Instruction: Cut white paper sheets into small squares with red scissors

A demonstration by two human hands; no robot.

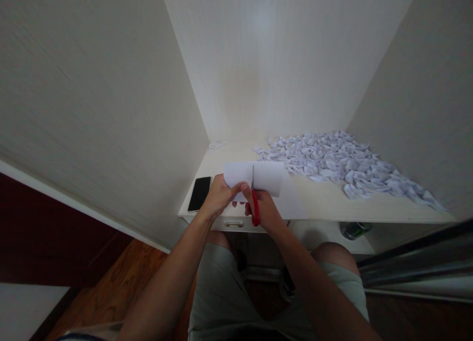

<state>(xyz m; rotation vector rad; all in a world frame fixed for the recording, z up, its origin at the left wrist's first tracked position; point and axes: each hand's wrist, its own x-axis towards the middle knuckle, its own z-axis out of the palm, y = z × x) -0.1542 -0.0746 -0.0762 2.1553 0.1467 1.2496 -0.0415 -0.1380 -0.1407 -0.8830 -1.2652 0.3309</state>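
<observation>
A white sheet of paper (269, 177) is held up above the desk's front edge. My left hand (219, 195) pinches its left part, thumb on top. Red-handled scissors (255, 210) are in my right hand (266, 210), fingers closed round the handles. The blades point away from me and lie across the middle of the sheet; how far the cut runs I cannot tell. Another white sheet (291, 203) lies flat on the desk beneath my right hand. Beside my left hand rests a black-screened phone (200, 193).
A wide heap of crumpled white paper pieces (325, 158) covers the desk's right back. A few thin scraps (216, 145) lie in the back left corner. Panels enclose the white desk (325, 203) on three sides. A dark green can (354, 230) lies on the shelf below.
</observation>
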